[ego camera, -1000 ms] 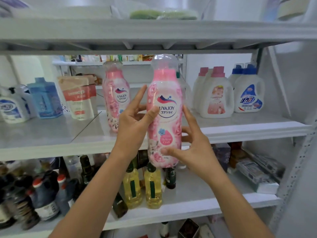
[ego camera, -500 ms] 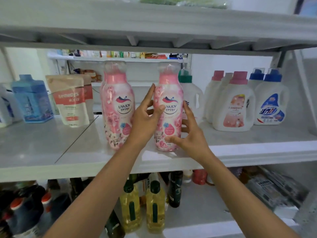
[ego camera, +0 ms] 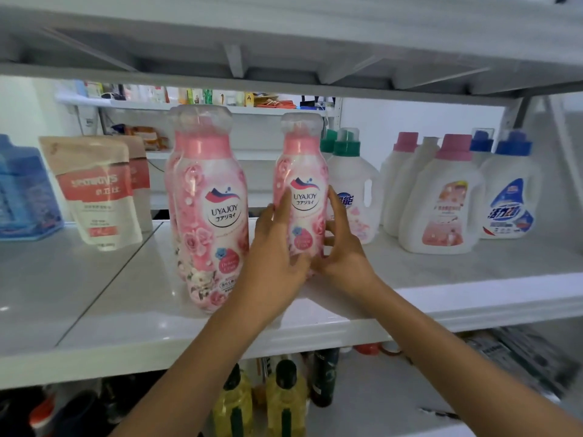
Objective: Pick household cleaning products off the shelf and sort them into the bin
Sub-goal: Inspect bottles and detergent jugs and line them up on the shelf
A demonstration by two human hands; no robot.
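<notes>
A pink UYAJOY bottle (ego camera: 301, 171) with a clear cap cover stands upright on the middle shelf (ego camera: 126, 310). My left hand (ego camera: 277, 263) wraps its lower left side, thumb up along the label. My right hand (ego camera: 340, 247) presses against its lower right side, so the bottle sits between both palms. A second, matching pink bottle (ego camera: 211, 216) stands just to the left, nearer the shelf's front edge, with another like it behind. No bin is in view.
White jugs with green caps (ego camera: 350, 184), pink caps (ego camera: 441, 197) and blue caps (ego camera: 511, 190) line the shelf to the right. Refill pouches (ego camera: 97, 190) and a blue container (ego camera: 22, 190) stand at left. Yellow oil bottles (ego camera: 284, 402) sit on the shelf below.
The pink bottle, held in the air in front of the shelf a second ago, now stands on the shelf to the right of the matching bottle. Both hands went forward with it.
</notes>
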